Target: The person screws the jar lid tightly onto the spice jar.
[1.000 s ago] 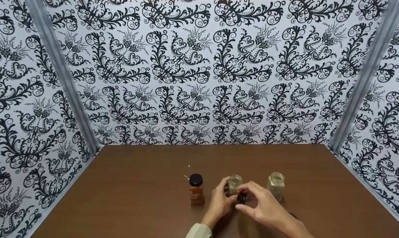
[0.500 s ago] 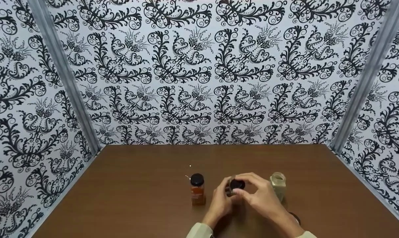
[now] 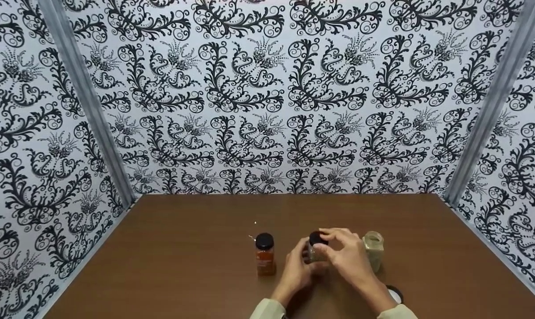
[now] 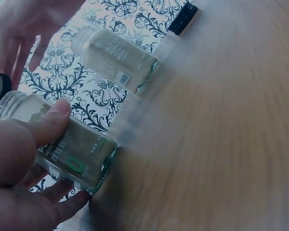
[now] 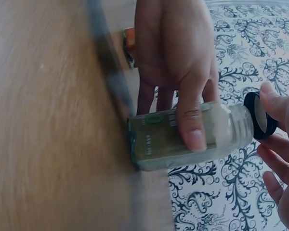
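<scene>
Surroundings: the desk [image 3: 183,248] is brown and bounded along its far, left and right edges by black-and-white patterned walls [image 3: 250,102]. A red-orange jar [image 3: 265,261] with a black cap stands upright, toward the left edge from the hands and apart from them. On the side toward the right edge, a second open jar [image 3: 374,252] of pale contents stands upright and uncapped. A loose lid [image 3: 395,293] lies pale side up, nearer the right edge than the hands and beside the right forearm. Pale sleeves [image 3: 267,309] show at both wrists.

Obstructions: in the head view the right hand [image 3: 352,259] stands between the held jar [image 4: 84,151] and the second open jar, and masks part of each.

Principal item: the held jar is upright, slightly toward the right edge from the desk's middle and well apart from the far edge. Whether its base touches the desk cannot be told. It is clear and square-sided, with a threaded neck, greenish-brown contents, and white lettering with a green ring on its side.

Hands: the left hand [image 3: 296,266] has thumb and fingers curled round the body. The right fingers and thumb pinch the black held lid [image 3: 316,238] at the mouth; its seating cannot be determined.
</scene>
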`<state>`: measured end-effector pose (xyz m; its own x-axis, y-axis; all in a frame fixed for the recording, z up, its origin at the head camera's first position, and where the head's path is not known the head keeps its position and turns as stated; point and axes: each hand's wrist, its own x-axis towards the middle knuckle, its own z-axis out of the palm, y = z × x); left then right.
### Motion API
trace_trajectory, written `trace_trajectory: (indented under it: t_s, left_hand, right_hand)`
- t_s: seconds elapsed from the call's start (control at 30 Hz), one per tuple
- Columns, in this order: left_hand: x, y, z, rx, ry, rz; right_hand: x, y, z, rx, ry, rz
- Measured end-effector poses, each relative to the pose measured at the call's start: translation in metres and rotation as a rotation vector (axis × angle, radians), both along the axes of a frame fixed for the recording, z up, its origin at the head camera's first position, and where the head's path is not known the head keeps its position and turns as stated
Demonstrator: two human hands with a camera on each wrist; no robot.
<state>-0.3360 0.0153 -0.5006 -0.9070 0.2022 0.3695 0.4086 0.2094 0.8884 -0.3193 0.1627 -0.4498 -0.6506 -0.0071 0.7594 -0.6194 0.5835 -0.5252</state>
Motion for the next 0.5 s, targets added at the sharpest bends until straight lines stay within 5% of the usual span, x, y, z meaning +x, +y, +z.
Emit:
trace_trajectory:
  t_s: [0.5]
  left_hand:
    - [0.003, 0.000, 0.003, 0.007, -0.047, -0.008]
  right_hand:
    - [-0.010, 0.004, -0.014, 0.094, 0.127, -0.029]
